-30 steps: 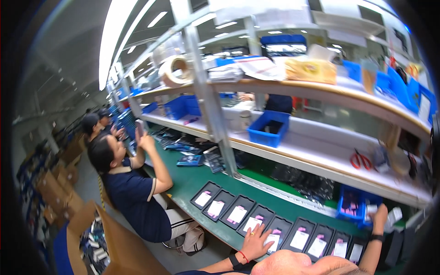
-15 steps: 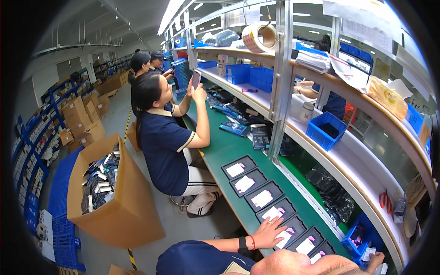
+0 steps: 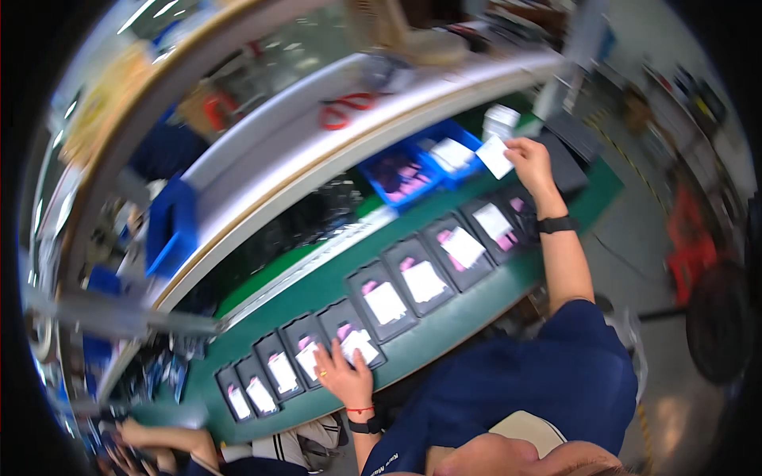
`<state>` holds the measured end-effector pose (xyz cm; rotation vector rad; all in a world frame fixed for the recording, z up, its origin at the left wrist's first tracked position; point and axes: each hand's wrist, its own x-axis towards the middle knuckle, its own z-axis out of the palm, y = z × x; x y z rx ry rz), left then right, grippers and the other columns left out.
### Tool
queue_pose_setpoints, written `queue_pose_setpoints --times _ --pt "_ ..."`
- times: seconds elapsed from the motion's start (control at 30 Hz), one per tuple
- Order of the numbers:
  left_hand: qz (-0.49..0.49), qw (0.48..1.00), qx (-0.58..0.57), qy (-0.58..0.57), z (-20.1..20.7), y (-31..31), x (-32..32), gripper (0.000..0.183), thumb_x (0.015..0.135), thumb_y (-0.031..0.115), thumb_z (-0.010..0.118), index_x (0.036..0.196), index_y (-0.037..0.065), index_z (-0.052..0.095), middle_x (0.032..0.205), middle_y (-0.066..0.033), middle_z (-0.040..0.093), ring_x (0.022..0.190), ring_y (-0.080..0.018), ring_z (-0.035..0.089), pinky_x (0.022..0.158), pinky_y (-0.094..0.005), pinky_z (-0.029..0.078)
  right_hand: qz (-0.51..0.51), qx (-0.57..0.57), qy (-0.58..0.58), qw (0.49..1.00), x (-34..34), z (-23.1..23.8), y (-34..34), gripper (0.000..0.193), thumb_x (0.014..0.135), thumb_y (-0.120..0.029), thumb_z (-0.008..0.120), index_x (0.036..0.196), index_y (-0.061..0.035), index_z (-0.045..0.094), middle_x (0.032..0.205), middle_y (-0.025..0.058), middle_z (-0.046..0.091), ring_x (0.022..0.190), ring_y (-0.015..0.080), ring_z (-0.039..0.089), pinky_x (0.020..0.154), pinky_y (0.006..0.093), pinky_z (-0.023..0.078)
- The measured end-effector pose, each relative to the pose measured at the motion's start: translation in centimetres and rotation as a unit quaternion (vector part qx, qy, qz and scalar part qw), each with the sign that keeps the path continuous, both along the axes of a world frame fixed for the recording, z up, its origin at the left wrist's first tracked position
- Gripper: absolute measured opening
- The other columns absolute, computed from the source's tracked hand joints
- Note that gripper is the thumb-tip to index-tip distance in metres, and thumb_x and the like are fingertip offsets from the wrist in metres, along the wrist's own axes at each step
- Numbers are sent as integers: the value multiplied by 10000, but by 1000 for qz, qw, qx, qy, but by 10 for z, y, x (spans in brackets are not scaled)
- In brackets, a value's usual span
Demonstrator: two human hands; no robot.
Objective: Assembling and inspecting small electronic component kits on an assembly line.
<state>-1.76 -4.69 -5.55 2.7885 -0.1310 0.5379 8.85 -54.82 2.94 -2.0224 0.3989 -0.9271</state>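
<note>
White and thin, a card [image 3: 496,155] was pinched at its edge in the right hand [image 3: 530,162], above the blue bin [image 3: 429,163]. It looked light, bendable and best held by a corner. The left hand [image 3: 343,373] was spread flat on a black tray [image 3: 355,343] on the green counter [image 3: 444,333].

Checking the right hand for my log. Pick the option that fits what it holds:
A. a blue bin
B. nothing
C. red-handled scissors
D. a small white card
D: the right hand pinches a small white card above the green bench, near the blue bin; the red-handled scissors lie on the shelf above.
</note>
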Motion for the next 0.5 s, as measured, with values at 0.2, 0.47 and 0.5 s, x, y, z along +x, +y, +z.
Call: queue_pose_setpoints --times 0.2,0.47,0.5 --pt "-28 999 8 19 6 -36 -6 443 835 288 565 1200 37 544 1309 -235 433 1252 -400 351 1024 -509 244 -180 -103 110 972 -114 -36 -16 137 727 -64 614 847 -26 667 730 181 642 679 313 635 641 362 495" --pt "7 1000 -15 8 1 -20 3 469 775 314 620 1162 56 563 1247 -246 476 1161 -400 427 956 -514 304 -103 -287 222 926 -129 -73 -8 160 591 -87 640 720 4 612 756 187 559 755 372 556 659 448 447" --pt "12 1000 -25 14 0 -22 5 484 791 333 612 1187 61 550 1273 -247 458 1210 -406 391 985 -532 278 -98 -259 224 934 -132 -72 -10 179 607 -94 650 759 -1 635 776 188 570 768 374 563 667 440 454"
